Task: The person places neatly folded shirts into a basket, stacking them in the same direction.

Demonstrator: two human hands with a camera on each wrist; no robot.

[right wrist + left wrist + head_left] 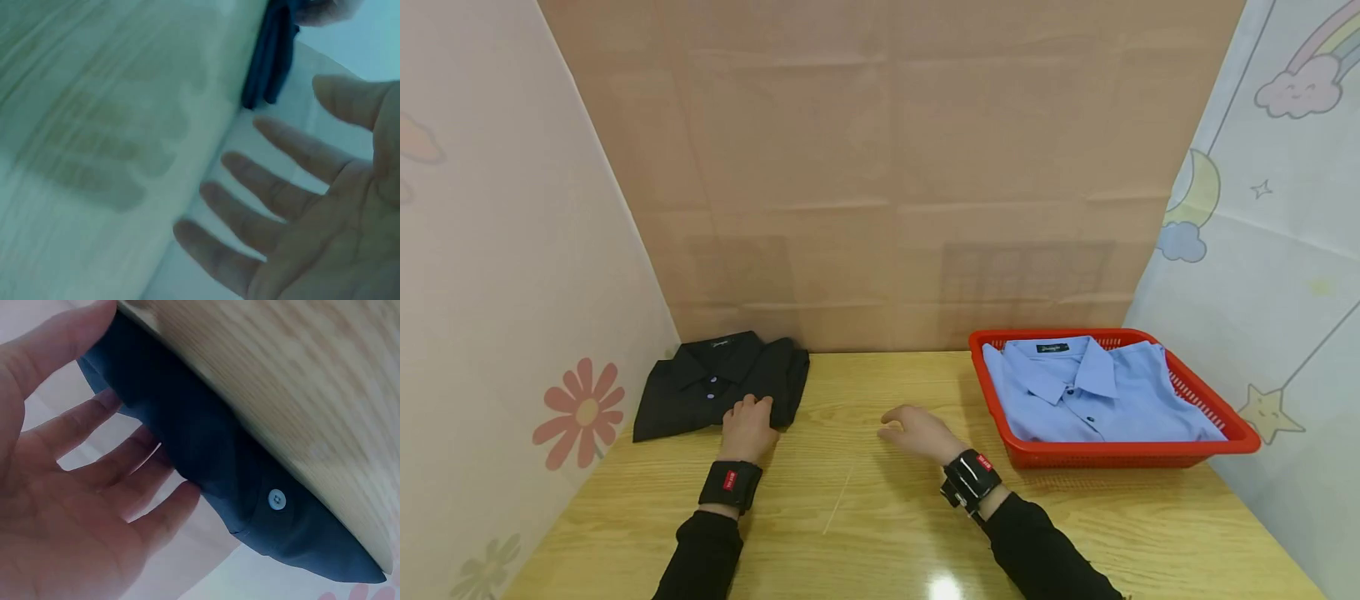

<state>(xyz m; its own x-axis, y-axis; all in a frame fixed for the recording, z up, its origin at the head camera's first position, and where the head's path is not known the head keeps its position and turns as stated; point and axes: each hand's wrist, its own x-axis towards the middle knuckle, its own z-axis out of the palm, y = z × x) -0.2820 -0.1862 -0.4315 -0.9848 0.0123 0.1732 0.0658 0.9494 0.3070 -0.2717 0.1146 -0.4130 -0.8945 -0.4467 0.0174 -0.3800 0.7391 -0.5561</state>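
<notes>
A folded black shirt [688, 400] lies at the back left of the table, collar toward the back wall. My left hand [748, 429] reaches its near right edge, fingertips on the cloth. In the left wrist view those fingers [125, 453] are spread and loosely bent against the dark fabric, near a pale button [277, 499]. The thumb [62, 340] lies at the shirt's edge. My right hand [922, 433] hovers over the middle of the table, holding nothing. Its fingers [269, 187] are apart and relaxed in the right wrist view.
To the right stands a red plastic basket [1120, 450] with a folded light blue shirt [1037, 408] in it. Brown paper [887, 175] covers the back wall. Printed white sheets flank the wooden table [850, 533] on both sides.
</notes>
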